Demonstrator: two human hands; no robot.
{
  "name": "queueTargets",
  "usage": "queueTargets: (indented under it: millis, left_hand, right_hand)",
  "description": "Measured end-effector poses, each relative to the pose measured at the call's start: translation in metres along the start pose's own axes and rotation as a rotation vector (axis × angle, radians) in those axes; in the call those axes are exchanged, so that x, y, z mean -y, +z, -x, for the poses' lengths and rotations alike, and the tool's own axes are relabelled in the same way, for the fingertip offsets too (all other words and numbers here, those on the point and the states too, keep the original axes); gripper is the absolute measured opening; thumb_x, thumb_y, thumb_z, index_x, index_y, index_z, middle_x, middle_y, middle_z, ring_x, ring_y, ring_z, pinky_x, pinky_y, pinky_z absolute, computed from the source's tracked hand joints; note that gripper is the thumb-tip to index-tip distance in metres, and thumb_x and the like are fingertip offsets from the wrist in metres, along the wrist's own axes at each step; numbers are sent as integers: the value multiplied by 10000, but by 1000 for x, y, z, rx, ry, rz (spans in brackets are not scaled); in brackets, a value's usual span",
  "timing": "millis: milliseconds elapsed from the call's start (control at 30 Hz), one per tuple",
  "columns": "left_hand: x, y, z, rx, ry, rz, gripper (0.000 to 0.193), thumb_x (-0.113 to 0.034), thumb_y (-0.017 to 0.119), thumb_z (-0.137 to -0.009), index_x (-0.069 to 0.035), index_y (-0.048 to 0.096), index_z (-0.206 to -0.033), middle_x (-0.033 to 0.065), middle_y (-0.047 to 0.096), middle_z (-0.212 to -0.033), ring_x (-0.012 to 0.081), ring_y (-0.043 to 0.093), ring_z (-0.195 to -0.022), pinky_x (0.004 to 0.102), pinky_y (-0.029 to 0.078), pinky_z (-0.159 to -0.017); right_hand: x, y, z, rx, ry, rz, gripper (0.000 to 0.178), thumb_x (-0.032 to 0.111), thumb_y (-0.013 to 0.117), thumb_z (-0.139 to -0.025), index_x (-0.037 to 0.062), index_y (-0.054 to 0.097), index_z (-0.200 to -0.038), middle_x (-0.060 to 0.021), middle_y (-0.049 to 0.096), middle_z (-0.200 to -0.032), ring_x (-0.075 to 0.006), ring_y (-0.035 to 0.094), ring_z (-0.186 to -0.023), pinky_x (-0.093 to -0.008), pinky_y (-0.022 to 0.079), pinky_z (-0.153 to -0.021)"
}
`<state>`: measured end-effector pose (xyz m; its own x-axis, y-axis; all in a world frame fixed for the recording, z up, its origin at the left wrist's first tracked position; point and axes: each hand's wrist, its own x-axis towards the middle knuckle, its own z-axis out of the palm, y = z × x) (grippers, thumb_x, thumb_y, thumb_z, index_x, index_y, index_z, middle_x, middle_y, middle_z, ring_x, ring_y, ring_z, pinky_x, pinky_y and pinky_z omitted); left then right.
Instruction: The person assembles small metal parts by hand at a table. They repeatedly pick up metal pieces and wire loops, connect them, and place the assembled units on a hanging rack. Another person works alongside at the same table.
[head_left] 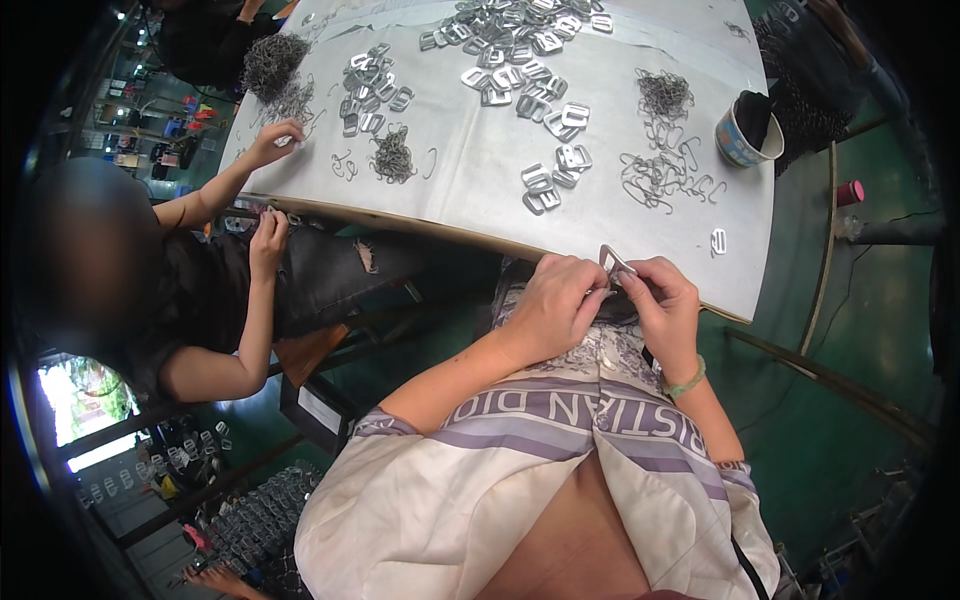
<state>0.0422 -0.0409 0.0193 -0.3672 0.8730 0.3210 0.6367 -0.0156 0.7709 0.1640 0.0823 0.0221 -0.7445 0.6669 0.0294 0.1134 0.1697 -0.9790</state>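
Over the table's near edge, my two hands meet at a silver metal buckle (611, 261), tilted up between them. My left hand (556, 306) is closed, its fingertips pinching at the buckle's lower end. My right hand (664, 308) pinches the same end from the other side with thumb and forefinger. Whether a wire hook is also between the fingers is hidden. Just beyond my hands lie several loose buckles (541, 189), and to the right of these a spread of thin bent wire hooks (655, 181). A single buckle (718, 241) lies near the right corner.
A large heap of buckles (510, 75) covers the far middle of the white table (470, 215). Clumps of wire hooks (393, 158) sit at left. A paper tub (742, 146) with something dark inside stands at the right edge. A co-worker's hand (277, 141) works at the left.
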Motion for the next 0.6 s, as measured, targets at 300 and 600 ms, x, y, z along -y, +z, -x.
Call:
queueTargets:
  millis: [300,600]
  left_hand:
    - [8,1,-6,110,0,-2,107,-42,666,-771,-39,609,-862,101,621,-802,298,593,-790,385,444,-767]
    - [67,18,-90,73,314,-507,85,-35,612,-721,-32,642,-799,82,628,-774,255,603,-760,344,506,-707]
  right_hand:
    - [4,-4,10,-62,-143,139,105,-36,635,-799,-27,670,-898,-105,602,-747,-182,573,-636,-280,444,-587]
    - [5,-9,18,-90,-183,209,92,-38,645,-794,-13,663,-881,-106,582,-737,-209,562,-628,-296,436,-570]
